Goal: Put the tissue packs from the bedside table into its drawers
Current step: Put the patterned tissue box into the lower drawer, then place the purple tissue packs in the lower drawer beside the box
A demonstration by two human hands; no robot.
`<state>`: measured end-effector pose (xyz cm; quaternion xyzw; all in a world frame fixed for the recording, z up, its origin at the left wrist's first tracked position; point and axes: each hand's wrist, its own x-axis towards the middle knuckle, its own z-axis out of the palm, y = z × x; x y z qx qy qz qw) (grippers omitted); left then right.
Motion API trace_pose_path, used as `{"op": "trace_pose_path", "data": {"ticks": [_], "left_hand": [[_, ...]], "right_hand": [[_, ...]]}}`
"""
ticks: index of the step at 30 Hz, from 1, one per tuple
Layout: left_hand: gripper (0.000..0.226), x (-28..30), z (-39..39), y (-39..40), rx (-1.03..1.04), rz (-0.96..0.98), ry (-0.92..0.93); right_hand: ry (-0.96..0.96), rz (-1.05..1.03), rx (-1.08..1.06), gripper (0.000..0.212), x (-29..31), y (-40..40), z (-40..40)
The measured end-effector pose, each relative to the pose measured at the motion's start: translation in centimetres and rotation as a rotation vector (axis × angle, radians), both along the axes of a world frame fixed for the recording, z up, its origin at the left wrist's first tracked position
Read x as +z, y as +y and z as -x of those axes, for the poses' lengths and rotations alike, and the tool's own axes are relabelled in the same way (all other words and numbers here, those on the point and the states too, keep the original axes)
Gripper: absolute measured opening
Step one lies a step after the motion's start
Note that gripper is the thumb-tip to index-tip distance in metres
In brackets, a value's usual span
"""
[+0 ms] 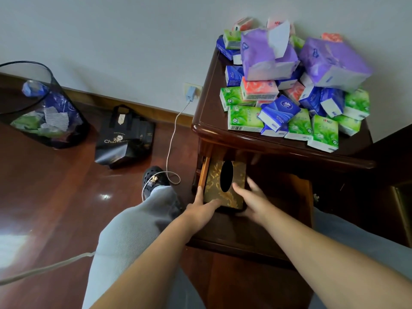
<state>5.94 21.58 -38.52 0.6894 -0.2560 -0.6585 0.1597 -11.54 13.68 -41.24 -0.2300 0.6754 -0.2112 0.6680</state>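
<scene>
Several tissue packs (289, 92), green, blue, red and purple, are heaped on top of the dark wooden bedside table (207, 121). Its top drawer (296, 192) is pulled out. At the drawer's left end lies a gold-patterned tissue box (214, 186) with a dark oval opening. My left hand (201, 209) grips the box's near left corner, thumb along its left side. My right hand (250, 199) lies on the box's near right corner, fingers spread and reaching into the drawer. The drawer's right part is dark.
A black mesh bin (40, 105) with wrappers stands at the left wall. A black bag (124, 137) lies on the wooden floor. A white charger cable (171, 143) runs from the wall socket past my left foot (153, 177). Dark furniture stands at the right.
</scene>
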Motion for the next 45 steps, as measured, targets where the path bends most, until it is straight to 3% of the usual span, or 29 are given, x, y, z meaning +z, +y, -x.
{"op": "trace_pose_path", "data": {"ticks": [5, 9, 12, 17, 24, 28, 32, 36, 41, 43, 45], "left_hand": [[0.104, 0.2, 0.0, 0.4, 0.031, 0.036, 0.006], [0.102, 0.3, 0.1, 0.5, 0.054, 0.057, 0.003], [0.103, 0.4, 0.2, 0.6, 0.040, 0.062, -0.025], [0.105, 0.4, 0.3, 0.6, 0.039, 0.054, -0.020], [0.099, 0.9, 0.5, 0.8, 0.041, 0.079, -0.059], [0.069, 2.9, 1.3, 0.6, 0.002, 0.280, -0.269], [0.005, 7.9, 2.0, -1.5, 0.099, 0.636, -0.460], [0.021, 14.7, 3.5, -5.2, 0.167, 0.826, -0.533], [0.015, 21.0, 4.9, -11.4, 0.278, 0.862, -0.413], [0.025, 22.1, 5.1, -13.9, 0.327, 0.796, -0.350], [0.041, 22.5, 5.3, -15.9, 0.358, 0.716, -0.323]], "right_hand": [[-0.099, 0.067, -0.165, 0.068, -0.7, 1.8, 0.7], [-0.055, -0.027, -0.082, 0.072, -0.4, 2.4, 0.4], [-0.033, 0.020, -0.051, 0.061, -0.1, 1.7, -0.1], [0.084, 0.095, -0.025, 0.087, -0.2, 0.7, -1.2], [0.144, 0.112, 0.026, 0.079, 1.1, 0.9, -1.0], [0.247, 0.100, 0.201, 0.067, 4.8, 1.0, -0.2], [0.314, 0.101, 0.471, 0.040, 11.5, 0.3, 1.4], [0.264, 0.287, 0.618, 0.030, 19.0, -1.7, 3.5], [0.367, 0.709, 0.228, 0.030, 26.2, -6.8, 6.2], [0.525, 0.817, 0.067, 0.025, 27.7, -9.6, 7.5], [0.754, 0.810, -0.008, 0.036, 28.3, -12.3, 8.9]]}}
